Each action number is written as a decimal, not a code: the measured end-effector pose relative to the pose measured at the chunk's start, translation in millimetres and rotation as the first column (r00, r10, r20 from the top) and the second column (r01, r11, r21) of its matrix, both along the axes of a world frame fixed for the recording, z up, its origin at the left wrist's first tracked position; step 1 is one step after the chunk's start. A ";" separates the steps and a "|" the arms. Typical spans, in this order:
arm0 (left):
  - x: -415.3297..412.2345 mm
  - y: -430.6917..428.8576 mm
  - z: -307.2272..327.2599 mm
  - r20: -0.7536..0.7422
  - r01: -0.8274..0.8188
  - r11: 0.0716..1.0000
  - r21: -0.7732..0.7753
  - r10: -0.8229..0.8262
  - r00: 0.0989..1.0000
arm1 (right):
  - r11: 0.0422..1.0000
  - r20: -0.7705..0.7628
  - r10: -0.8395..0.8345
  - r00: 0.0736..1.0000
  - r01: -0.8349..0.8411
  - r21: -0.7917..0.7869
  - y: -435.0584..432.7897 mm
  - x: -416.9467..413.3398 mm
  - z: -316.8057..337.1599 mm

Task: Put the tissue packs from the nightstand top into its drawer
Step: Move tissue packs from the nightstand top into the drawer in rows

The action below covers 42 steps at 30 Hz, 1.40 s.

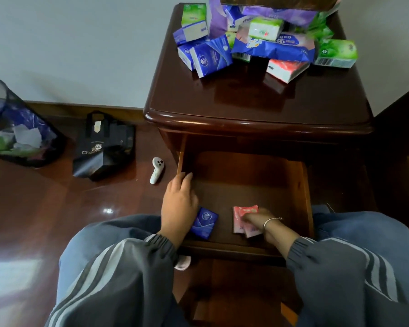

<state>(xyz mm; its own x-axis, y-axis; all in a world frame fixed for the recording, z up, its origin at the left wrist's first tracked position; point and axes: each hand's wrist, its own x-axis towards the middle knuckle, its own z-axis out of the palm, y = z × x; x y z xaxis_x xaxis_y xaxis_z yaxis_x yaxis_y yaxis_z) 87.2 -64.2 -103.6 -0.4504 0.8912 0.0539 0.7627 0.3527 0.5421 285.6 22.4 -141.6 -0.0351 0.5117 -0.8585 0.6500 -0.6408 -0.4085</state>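
The dark wooden nightstand [257, 107] carries a heap of tissue packs [265, 43] at its back: blue, green, purple and red-white ones. Its drawer [302, 185] is pulled out below. Inside, near the front, lies a blue pack [204, 223] with my left hand [178, 204] resting against its left side, fingers reaching toward the drawer's left wall. My right hand [257, 220], with a bracelet on the wrist, holds two pink packs [242, 219] on the drawer floor.
On the floor at the left stand a mesh bin [17, 128] with rubbish, a black bag [102, 147] and a small white device [157, 169]. My knees in grey trousers flank the drawer front. A dark furniture edge rises at the right.
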 end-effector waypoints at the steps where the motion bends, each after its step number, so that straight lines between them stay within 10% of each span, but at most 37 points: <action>1: -5.9 -5.1 -1.1 0.097 -0.098 0.994 -0.047 0.103 0.990 | 1.000 -0.008 -0.011 1.000 0.011 0.017 -0.8 -2.6 0.3; 5: -19.8 -22.2 -12.0 0.495 -0.153 0.923 -0.354 0.323 0.806 | 0.999 -0.071 0.022 0.997 -0.025 -0.035 -16.9 -16.8 3.1; 13: -39.3 -26.4 -10.7 0.588 -0.133 0.919 -0.372 0.344 0.732 | 0.995 -0.189 0.094 0.977 -0.096 0.001 -44.8 -73.8 -4.3; 22: -47.9 -26.6 -12.4 0.650 -0.095 0.918 -0.384 0.342 0.678 | 0.950 -0.122 0.302 0.946 -0.288 0.119 -30.7 -71.0 -5.8; 31: -48.8 -23.6 -14.6 0.607 -0.088 0.907 -0.413 0.345 0.715 | 0.682 0.126 0.678 0.724 -0.684 0.259 -42.5 -82.4 -16.3; 42: -31.6 -15.3 9.5 0.485 -0.209 0.904 -0.373 0.382 0.786 | 0.667 0.127 0.664 0.737 -0.660 0.346 -34.8 -59.1 40.9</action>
